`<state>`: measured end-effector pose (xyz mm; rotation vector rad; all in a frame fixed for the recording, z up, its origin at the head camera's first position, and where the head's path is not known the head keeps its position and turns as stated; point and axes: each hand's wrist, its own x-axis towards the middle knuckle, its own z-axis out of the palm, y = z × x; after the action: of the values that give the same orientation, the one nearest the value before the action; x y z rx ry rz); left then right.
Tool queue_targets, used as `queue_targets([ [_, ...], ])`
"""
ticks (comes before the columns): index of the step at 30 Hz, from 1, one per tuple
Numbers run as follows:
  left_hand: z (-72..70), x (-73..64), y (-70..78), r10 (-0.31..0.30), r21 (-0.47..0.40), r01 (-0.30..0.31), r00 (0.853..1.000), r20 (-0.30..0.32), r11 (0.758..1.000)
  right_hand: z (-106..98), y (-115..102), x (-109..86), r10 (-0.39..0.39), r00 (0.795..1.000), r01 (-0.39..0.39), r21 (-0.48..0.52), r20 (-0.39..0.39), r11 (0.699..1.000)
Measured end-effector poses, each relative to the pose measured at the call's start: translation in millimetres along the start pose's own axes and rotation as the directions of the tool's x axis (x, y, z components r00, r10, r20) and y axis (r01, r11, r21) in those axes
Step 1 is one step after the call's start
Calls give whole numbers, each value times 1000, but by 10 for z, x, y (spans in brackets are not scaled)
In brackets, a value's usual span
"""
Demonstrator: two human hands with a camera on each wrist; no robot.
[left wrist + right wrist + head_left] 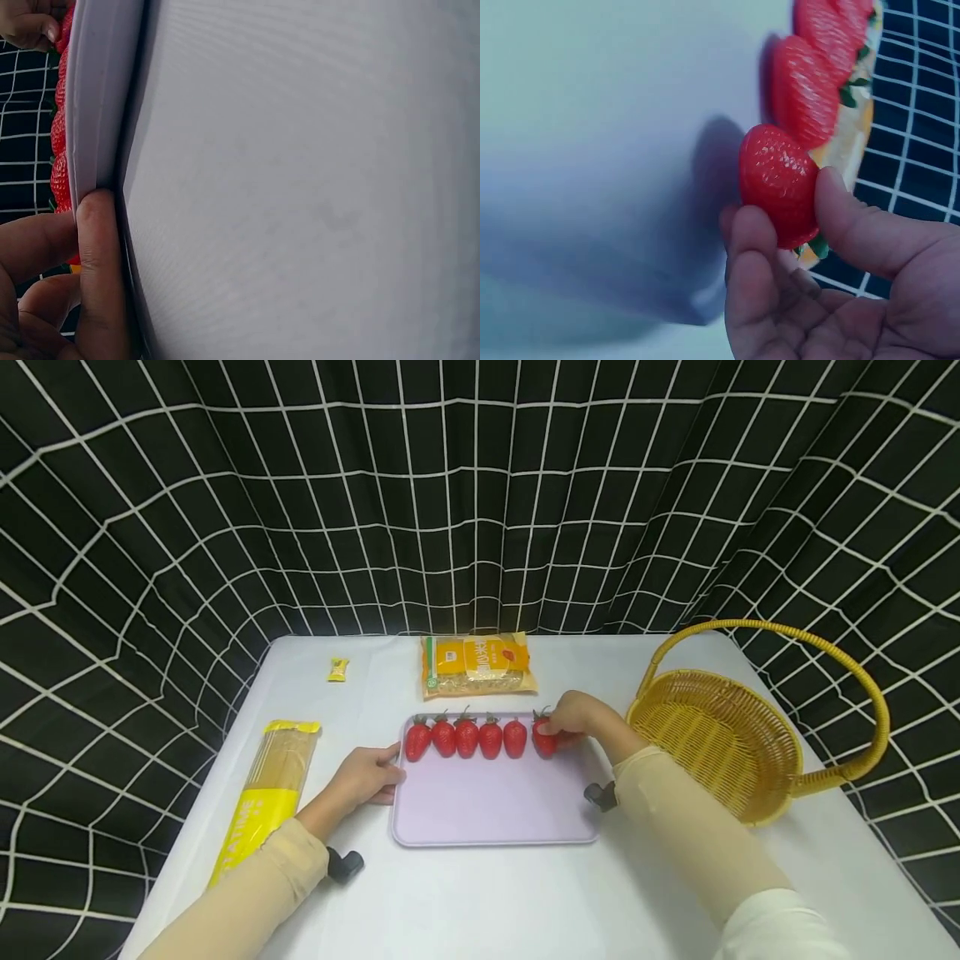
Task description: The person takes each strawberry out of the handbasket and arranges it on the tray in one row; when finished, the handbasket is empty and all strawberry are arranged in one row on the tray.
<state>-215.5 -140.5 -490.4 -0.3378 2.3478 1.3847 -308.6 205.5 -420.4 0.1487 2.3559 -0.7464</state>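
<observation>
A pale lilac tray [495, 802] lies on the white table with several red strawberries [467, 737] lined up along its far edge. My left hand [367, 777] pinches the tray's left rim between thumb and fingers; the left wrist view shows a finger [97, 247] against the rim's outer side. At the right end of the row, my right hand [573, 717] holds a strawberry [778, 180] with a green leafy top, gripped between thumb and fingertips. In the right wrist view this strawberry is tilted, close beside the row, its shadow falling on the tray.
A yellow wicker basket [750, 810] with a tall handle stands right of the tray, by my right forearm. Behind the tray lies an orange grain bag [480, 665]. A small yellow packet [338, 670] and a long yellow noodle pack [266, 802] lie to the left.
</observation>
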Motion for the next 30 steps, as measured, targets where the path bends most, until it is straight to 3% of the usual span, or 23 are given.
queue_targets([
  [10, 1, 8, 12, 6, -1, -6, 1000, 5, 1000, 89, 16, 89, 79, 996, -76, 82, -36, 994],
  [18, 22, 10, 24, 6, -9, -6, 1000, 8, 1000, 55, 47, 17, -3, 1000, 3, 73, -7, 997],
  [22, 35, 7, 49, 19, -31, -18, 1000, 24, 999, -246, 198, -190, -111, 992, 104, 119, 55, 987],
  [26, 15, 13, 51, 13, -25, -12, 1000, 17, 1000, -748, 493, -476, -233, 963, 195, 250, 133, 949],
  [30, 0, 23, 31, 13, -17, -13, 1000, 18, 1000, -1187, 941, -612, -242, 946, 175, 288, 216, 942],
])
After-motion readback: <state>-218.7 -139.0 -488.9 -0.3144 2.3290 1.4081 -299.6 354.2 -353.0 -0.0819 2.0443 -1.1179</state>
